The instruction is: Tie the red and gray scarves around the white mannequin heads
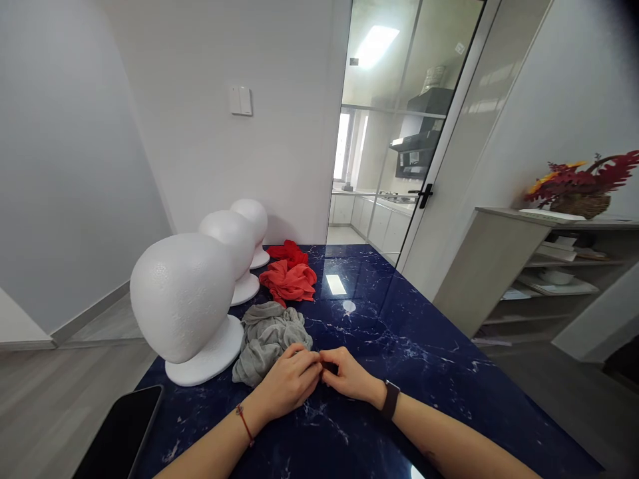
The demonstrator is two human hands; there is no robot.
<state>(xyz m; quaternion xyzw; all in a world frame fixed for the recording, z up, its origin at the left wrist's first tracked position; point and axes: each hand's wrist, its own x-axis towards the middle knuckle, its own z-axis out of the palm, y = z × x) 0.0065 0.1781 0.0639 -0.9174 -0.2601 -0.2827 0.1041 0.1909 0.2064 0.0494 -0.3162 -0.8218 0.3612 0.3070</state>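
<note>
My left hand (293, 378) rests on the dark blue table, palm down with its fingers curled. Its fingertips meet those of my right hand (348, 374), whose thumb and fingers are bent inward. No object shows between the two hands. Just behind my left hand lies a crumpled grey cloth (272, 332). Two more bunched cloths, a coral-red one (288, 281) and a bright red one (289, 254), lie farther back. To their left, white foam mannequin heads stand on round bases in a row: a near one (182, 299), a middle one (229, 236) and a far one (251, 218).
A black phone (120, 432) lies at the near left corner of the glossy marbled table (399, 359). Behind the table are a wall with a light switch (241, 101) and a glass door (384, 133). A shelf unit (492, 266) with a flower basket (582, 199) stands right.
</note>
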